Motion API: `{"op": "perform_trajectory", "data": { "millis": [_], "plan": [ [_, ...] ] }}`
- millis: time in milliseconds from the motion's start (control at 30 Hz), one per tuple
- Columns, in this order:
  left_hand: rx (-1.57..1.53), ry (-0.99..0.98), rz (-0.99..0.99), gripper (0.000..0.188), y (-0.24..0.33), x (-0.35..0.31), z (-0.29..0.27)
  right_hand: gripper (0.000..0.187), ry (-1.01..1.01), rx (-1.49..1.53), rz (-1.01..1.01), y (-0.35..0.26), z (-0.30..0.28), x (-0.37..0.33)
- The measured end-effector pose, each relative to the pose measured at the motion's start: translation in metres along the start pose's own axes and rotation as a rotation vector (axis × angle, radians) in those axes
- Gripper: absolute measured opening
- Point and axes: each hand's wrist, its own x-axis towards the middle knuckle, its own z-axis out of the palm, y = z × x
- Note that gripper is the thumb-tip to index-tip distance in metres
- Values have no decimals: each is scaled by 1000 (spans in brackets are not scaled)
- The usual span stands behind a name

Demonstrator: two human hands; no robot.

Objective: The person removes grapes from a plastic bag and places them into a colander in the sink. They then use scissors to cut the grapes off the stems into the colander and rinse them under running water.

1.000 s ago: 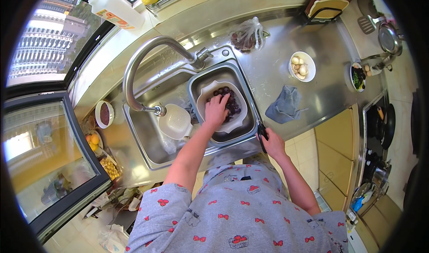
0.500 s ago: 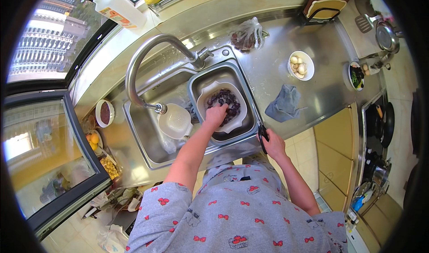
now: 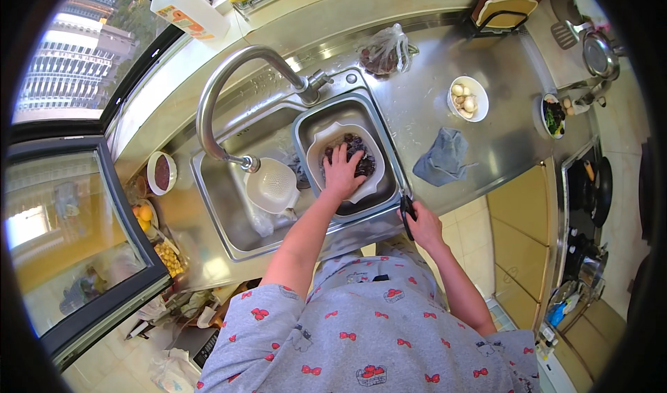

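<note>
My left hand (image 3: 341,175) lies palm down with its fingers spread over dark purple, grape-like pieces (image 3: 363,162). These pieces fill the bottom of a white bowl (image 3: 376,184) with a wavy rim, set in the right-hand sink basin (image 3: 326,109). Past the counter's front edge, my right hand (image 3: 425,226) grips a pair of black-handled scissors (image 3: 407,214), their tips toward the sink. A white strainer (image 3: 272,186) with a handle rests in the left basin, below the curved faucet (image 3: 217,94).
Right of the sink lie a blue-grey cloth (image 3: 442,158), a bowl of garlic-like white bulbs (image 3: 470,105) and a knotted plastic bag (image 3: 390,49). A bowl of reddish contents (image 3: 162,173) stands at the left. The window frame (image 3: 125,205) juts in there.
My left hand's fingers have gone from dipping among the dark pieces to spreading flat over them. The right hand holds the scissors in nearly the same place.
</note>
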Motion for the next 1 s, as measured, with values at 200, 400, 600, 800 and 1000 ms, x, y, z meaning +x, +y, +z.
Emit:
{"op": "perform_trajectory", "data": {
  "millis": [200, 400, 600, 800, 1000],
  "plan": [
    [220, -155, 186, 53, -15, -6, 6, 46, -6, 4, 14, -5, -4, -3],
    [165, -184, -3, 44, -18, -4, 1, 47, 5, 11, 19, -3, -4, -3],
    [-184, -197, -182, 33, -18, -2, 5, 47, 2, 4, 16, -3, -3, -4],
    [-327, -36, -140, 34, -31, 8, 10, 43, -1, 7, 1, -2, -1, 0],
    [-98, 169, 68, 53, -30, 17, -4, 41, -10, -3, 10, -3, 3, 2]
  ]
}}
